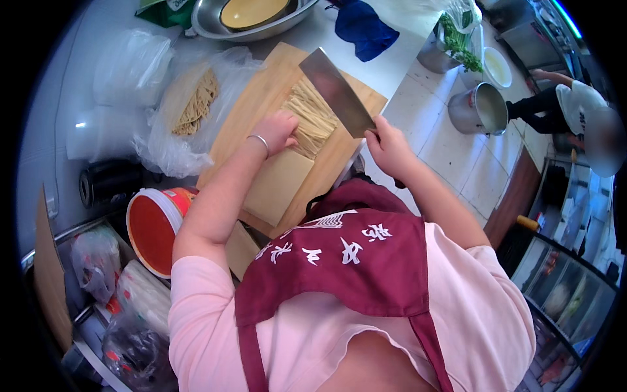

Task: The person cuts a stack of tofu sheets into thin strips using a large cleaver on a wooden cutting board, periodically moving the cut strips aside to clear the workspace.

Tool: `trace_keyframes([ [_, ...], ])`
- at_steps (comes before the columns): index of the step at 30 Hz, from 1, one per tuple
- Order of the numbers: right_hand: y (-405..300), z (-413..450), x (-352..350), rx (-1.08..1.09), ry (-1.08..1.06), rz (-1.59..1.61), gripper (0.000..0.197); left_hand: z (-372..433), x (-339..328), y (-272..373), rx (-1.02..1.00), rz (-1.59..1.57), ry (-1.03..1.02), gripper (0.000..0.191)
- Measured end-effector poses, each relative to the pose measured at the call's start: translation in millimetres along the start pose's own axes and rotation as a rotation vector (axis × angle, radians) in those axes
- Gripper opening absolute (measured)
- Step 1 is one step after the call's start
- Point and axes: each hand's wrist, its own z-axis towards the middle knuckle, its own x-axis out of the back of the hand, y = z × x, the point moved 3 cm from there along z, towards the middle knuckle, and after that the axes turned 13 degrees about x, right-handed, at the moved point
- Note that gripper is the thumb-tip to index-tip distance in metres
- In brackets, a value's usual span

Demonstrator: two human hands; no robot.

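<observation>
On a wooden cutting board (235,112) lies a pile of thin pale-yellow strips (311,117), looking like cut tofu sheet. My left hand (278,132) rests at the pile's left edge with curled fingers; the fingertips are partly hidden. In my right hand (389,147) is the handle of a broad cleaver (337,93), its blade tilted over the right side of the strips. A flat stack of uncut pale sheets (279,186) lies on the board's near part, touching the strips. More strips (198,105) sit on a clear plastic bag to the left of the board.
A steel basin (210,27) with a yellow bowl and a dark blue cloth (365,29) lie beyond the board. A red-lined bucket (154,232) stands at the left. On the tiled floor at the right are a steel pot (465,110) and greens; another person bends nearby.
</observation>
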Motion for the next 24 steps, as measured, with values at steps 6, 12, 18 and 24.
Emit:
trace_keyframes([
  [6, 6.1, -17.5, 25.9, -0.094, 0.16, 0.039, 0.018, 53.6, 11.5, 20.9, -0.219, -0.022, 0.337, 0.054],
  [12, 19.3, -21.4, 25.3, -0.168, 0.144, 0.056, 0.019, 97.8, -1.5, 34.3, -0.123, 0.083, 0.164, 0.064],
  [18, 34.6, -32.5, 27.7, -0.167, 0.157, -0.015, 0.02, 71.8, 11.1, 46.5, -0.222, 0.304, -0.247, 0.076],
  [24, 34.7, -26.6, 13.7, -0.147, 0.145, 0.039, 0.018, 37.9, 7.8, 26.7, -0.272, 0.261, -0.133, 0.081],
])
